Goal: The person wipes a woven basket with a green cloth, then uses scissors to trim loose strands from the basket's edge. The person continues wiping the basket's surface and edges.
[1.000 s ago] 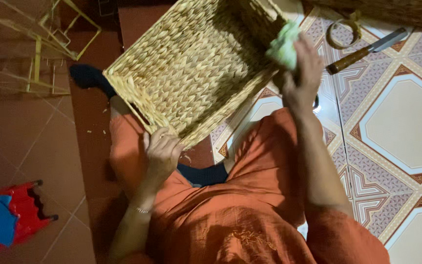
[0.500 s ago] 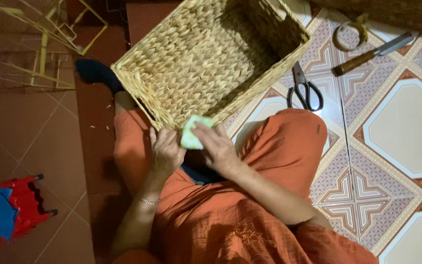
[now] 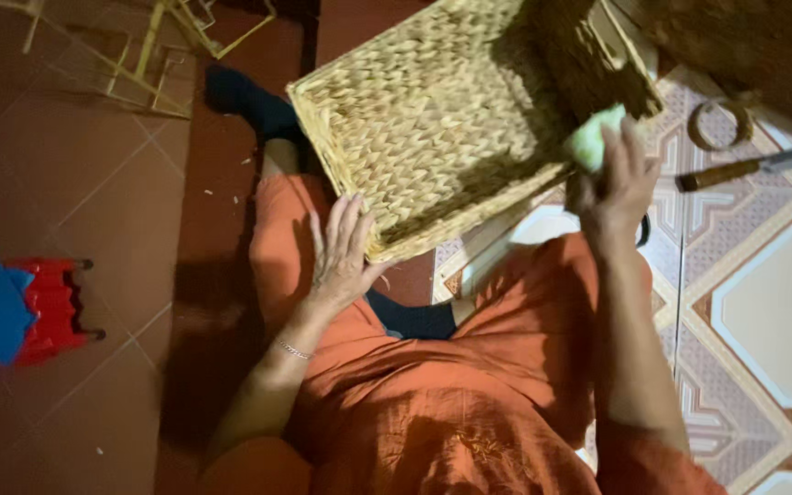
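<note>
A rectangular woven straw basket [image 3: 433, 119] rests tilted on my lap, its inside facing me. My left hand [image 3: 341, 252] lies flat against the basket's near left corner, fingers spread, steadying it. My right hand [image 3: 616, 179] is closed on a small pale green cloth [image 3: 590, 139] and presses it to the basket's right rim. I sit on the floor in orange clothes, one leg in a dark sock stretched out beyond the basket.
A knife with a wooden handle [image 3: 753, 167] and a small ring of fibre [image 3: 721, 124] lie on the patterned tiles at right. A red plastic stool with a blue top [image 3: 20, 312] stands at left. Thin yellow frames [image 3: 158, 55] lie at the top left.
My right hand carried the green cloth from the basket's near edge by my left hand back up to the right rim. The left hand stayed at the near corner.
</note>
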